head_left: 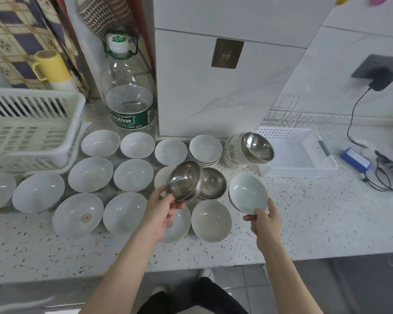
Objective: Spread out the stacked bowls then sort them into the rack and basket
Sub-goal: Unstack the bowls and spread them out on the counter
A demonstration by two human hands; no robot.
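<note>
- Left hand pinches a shiny round steel bowl by its rim, tilted above the bench, likely for sorting.
- Right hand grips a white ceramic bowl near the front edge, towards the white perforated plastic basket.

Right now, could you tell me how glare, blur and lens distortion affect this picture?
Head view: the wide-angle lens bows the counter edge and the wall tiles; overhead light leaves small bright spots in the white bowls and sharper reflections in the steel bowl held by the left hand; the right hand and its white bowl look sharp, while the top corners are smeared.
</note>
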